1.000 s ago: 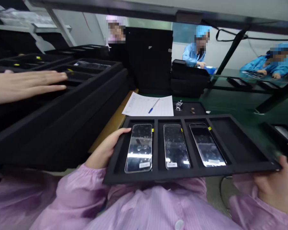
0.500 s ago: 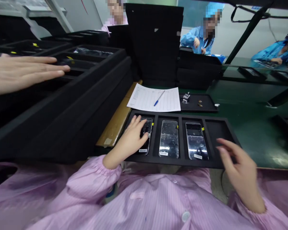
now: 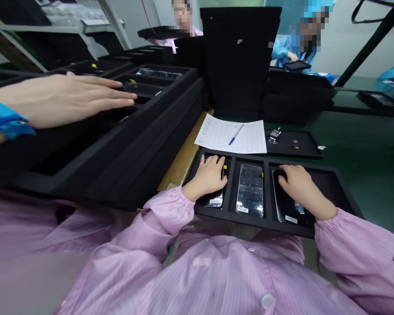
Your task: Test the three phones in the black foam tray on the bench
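Note:
A black foam tray [image 3: 233, 192] lies in front of me, with glossy phone screen panels in its compartments. My left hand [image 3: 208, 177] rests over the leftmost panel [image 3: 218, 201], fingers spread and covering its upper part. In the middle compartment a second panel [image 3: 250, 192] lies untouched, a small white label at its lower end. Over the third panel [image 3: 280, 205] is my right hand [image 3: 300, 188], open, its fingers across the upper end; whether they press on the glass cannot be seen. No panel shows in the right-hand compartment [image 3: 335, 190].
Behind the tray lie a printed sheet [image 3: 216, 135] with a blue pen [image 3: 236, 134] and a shallow black tray [image 3: 305, 146] with small parts. Stacked foam trays [image 3: 170, 118] stand at left, another person's hand [image 3: 75, 98] above them. Co-workers sit beyond a tall black foam board [image 3: 239, 57].
My right hand has moved from beside the tray's right end onto the third panel. My left hand stays on the leftmost panel. The view has turned slightly left.

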{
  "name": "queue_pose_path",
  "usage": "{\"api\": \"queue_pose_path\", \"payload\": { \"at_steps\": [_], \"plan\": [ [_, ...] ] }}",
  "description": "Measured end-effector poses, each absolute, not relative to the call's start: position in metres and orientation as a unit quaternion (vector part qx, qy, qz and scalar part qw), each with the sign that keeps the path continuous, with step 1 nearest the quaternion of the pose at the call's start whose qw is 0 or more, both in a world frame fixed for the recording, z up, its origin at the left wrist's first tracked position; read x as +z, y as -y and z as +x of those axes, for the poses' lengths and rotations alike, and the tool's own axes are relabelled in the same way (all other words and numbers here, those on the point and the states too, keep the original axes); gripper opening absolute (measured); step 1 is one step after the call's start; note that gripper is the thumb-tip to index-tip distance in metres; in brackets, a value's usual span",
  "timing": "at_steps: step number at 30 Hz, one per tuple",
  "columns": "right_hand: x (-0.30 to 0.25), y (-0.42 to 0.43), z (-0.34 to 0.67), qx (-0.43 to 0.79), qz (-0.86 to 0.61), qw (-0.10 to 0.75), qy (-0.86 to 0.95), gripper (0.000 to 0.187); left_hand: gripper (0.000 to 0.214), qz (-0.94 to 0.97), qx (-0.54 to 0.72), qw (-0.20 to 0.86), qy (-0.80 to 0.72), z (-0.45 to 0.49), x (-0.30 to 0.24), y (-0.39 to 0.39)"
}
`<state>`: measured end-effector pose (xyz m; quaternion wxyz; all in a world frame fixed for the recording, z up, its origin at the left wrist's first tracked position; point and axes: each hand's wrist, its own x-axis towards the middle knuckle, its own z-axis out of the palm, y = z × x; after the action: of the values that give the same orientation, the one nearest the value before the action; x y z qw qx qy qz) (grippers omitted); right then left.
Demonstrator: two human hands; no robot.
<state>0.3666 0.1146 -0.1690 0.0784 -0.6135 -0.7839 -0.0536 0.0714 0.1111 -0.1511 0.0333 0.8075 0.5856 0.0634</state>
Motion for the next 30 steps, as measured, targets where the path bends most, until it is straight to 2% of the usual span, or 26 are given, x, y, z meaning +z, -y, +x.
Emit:
{"api": "queue_pose_path", "payload": {
  "at_steps": [3, 7, 10, 14, 18, 24, 30],
  "plan": [
    [-0.17, -0.109, 0.37, -0.058, -0.63, 0.083, 0.77, 0.04, 0.055, 0.826, 0.041, 0.046, -0.56, 0.073, -0.153, -0.112],
    [-0.173, -0.11, 0.372, -0.024, -0.658, 0.118, 0.743, 0.047, 0.06, 0.84, 0.006, 0.068, -0.539, 0.074, -0.156, -0.115],
    [-0.173, -0.11, 0.376, 0.013, -0.669, 0.135, 0.731, 0.051, 0.06, 0.84, 0.006, 0.078, -0.536, 0.073, -0.159, -0.116],
    [-0.176, -0.082, 0.379, 0.005, -0.681, 0.157, 0.715, 0.056, 0.058, 0.848, 0.023, 0.085, -0.523, 0.071, -0.164, -0.116],
    [-0.185, -0.041, 0.369, -0.012, -0.681, 0.204, 0.703, 0.056, 0.057, 0.848, 0.041, 0.098, -0.52, 0.071, -0.17, -0.118],
    [-0.192, -0.028, 0.356, 0.042, -0.688, 0.308, 0.656, 0.055, 0.058, 0.839, 0.081, 0.126, -0.524, 0.074, -0.177, -0.119],
    [-0.191, -0.025, 0.357, 0.066, -0.683, 0.327, 0.65, 0.057, 0.059, 0.835, 0.077, 0.134, -0.528, 0.07, -0.17, -0.119]
  ]
}}
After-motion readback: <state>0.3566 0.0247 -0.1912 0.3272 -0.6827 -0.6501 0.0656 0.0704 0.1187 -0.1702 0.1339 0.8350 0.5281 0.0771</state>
